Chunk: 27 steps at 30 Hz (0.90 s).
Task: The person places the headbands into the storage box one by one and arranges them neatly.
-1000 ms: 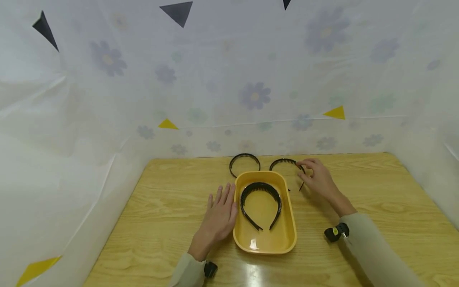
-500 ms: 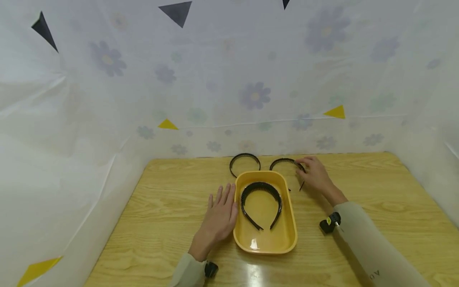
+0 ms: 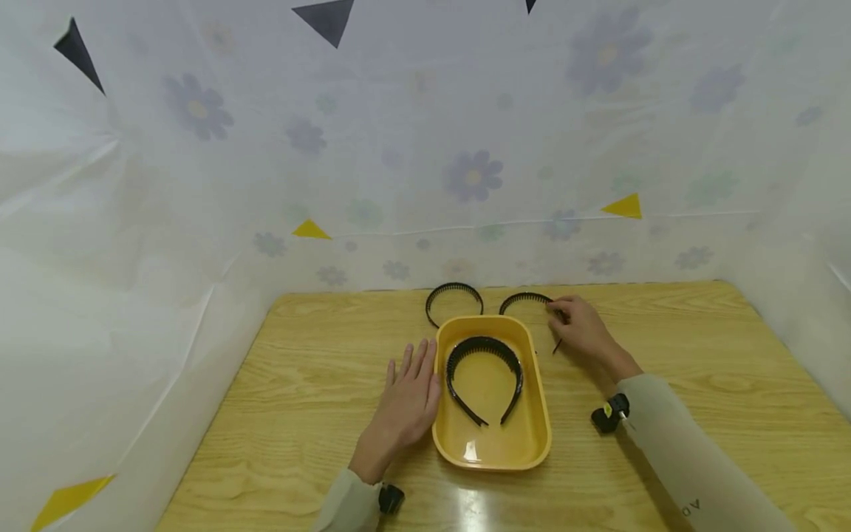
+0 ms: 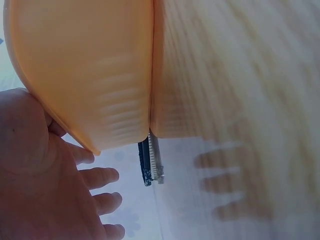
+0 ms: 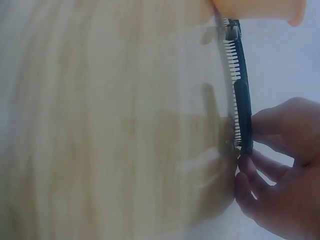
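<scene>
A yellow plastic tray (image 3: 488, 457) stands on the table with a black toothed headband (image 3: 484, 343) lying inside it. My left hand (image 3: 402, 403) lies along the tray's left side, fingers stretched forward; the left wrist view has the palm (image 4: 47, 185) against the tray's wall (image 4: 85, 75). Beyond the tray's far right corner, my right hand (image 3: 585, 326) pinches the right side of another black headband (image 3: 525, 296). Close up in the right wrist view, thumb and fingers meet at this headband (image 5: 243, 100), which rests low at the table surface. Part of it is hidden by the tray.
Another black headband (image 3: 454, 287) lies behind the tray's far left corner, near the back edge of the wood-grain table (image 3: 306, 384). White flowered sheeting (image 3: 399, 162) encloses the back and sides. A small black device (image 3: 610, 414) sits on the right wrist.
My right hand shifts slightly left and closes its fingers on the right headband's side. The left hand, the tray and the headbands stay in place.
</scene>
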Motion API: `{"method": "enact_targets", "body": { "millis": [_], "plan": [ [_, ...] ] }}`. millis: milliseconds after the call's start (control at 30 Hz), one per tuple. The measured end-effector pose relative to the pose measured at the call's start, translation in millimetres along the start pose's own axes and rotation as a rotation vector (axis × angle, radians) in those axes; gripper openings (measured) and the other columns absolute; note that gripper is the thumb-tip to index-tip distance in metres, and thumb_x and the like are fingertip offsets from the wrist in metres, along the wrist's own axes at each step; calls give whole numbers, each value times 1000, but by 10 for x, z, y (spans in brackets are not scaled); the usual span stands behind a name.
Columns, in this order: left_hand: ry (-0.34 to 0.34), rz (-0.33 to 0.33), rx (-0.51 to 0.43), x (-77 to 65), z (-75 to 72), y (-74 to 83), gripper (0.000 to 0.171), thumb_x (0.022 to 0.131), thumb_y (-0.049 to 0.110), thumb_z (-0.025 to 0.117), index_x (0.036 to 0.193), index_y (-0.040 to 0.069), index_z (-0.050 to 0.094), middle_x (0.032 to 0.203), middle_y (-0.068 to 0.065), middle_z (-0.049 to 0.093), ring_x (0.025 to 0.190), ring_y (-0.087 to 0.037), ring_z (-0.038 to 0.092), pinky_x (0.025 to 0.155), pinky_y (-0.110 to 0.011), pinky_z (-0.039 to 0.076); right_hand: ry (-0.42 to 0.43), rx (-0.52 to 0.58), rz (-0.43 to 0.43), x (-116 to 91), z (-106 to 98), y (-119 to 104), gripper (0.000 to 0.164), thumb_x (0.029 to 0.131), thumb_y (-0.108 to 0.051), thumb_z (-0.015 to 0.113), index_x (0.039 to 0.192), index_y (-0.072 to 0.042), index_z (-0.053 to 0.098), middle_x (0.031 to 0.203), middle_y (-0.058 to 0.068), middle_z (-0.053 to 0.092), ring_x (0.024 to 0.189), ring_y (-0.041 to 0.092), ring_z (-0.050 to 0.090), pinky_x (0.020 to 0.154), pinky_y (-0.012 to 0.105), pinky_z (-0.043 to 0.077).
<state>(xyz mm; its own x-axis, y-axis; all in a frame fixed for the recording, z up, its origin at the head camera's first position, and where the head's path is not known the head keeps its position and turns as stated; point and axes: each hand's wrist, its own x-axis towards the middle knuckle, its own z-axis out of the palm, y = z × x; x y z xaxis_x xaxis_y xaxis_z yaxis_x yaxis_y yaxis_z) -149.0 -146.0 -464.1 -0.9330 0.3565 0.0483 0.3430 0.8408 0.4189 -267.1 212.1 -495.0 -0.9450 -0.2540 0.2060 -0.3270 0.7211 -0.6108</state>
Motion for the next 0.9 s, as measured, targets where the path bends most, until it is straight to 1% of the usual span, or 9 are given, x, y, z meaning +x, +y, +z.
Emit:
{"method": "enact_targets", "body": {
  "millis": [200, 400, 567, 767, 900],
  "plan": [
    [-8, -3, -5, 0, 5, 7, 58, 113, 31, 25, 166, 11, 14, 171, -8, 13, 156, -37, 9, 122, -63, 9, -16, -5, 10, -27, -25, 10, 32, 98, 0, 61, 128, 13, 64, 128, 34, 54, 107, 48, 59, 86, 60, 51],
    [-12, -4, -14, 10, 12, 13, 58, 113, 31, 25, 166, 11, 14, 171, -7, 13, 157, -36, 8, 122, -62, 8, -24, 13, 39, -84, -85, 21, 33, 98, 2, 61, 130, 13, 64, 129, 34, 52, 112, 53, 59, 90, 62, 52],
    [-19, -9, -18, 10, -11, 27, 58, 113, 32, 25, 167, 12, 12, 171, -7, 12, 157, -34, 7, 122, -62, 8, -27, 25, 71, -119, -129, 22, 36, 99, 2, 59, 133, 11, 62, 130, 33, 51, 111, 54, 59, 85, 59, 55],
    [-20, -11, -25, 15, -9, 36, 58, 113, 31, 25, 166, 11, 13, 170, -8, 14, 156, -37, 9, 122, -62, 8, -3, 20, 92, -155, -174, 37, 38, 97, 2, 61, 134, 9, 62, 131, 32, 52, 109, 53, 61, 81, 57, 56],
    [-22, -13, -26, 15, -3, 32, 58, 113, 32, 25, 166, 12, 13, 171, -8, 14, 156, -37, 9, 122, -62, 8, 19, 38, 120, -202, -193, 42, 38, 97, 2, 61, 135, 7, 63, 130, 31, 54, 109, 52, 62, 80, 56, 57]
  ]
}}
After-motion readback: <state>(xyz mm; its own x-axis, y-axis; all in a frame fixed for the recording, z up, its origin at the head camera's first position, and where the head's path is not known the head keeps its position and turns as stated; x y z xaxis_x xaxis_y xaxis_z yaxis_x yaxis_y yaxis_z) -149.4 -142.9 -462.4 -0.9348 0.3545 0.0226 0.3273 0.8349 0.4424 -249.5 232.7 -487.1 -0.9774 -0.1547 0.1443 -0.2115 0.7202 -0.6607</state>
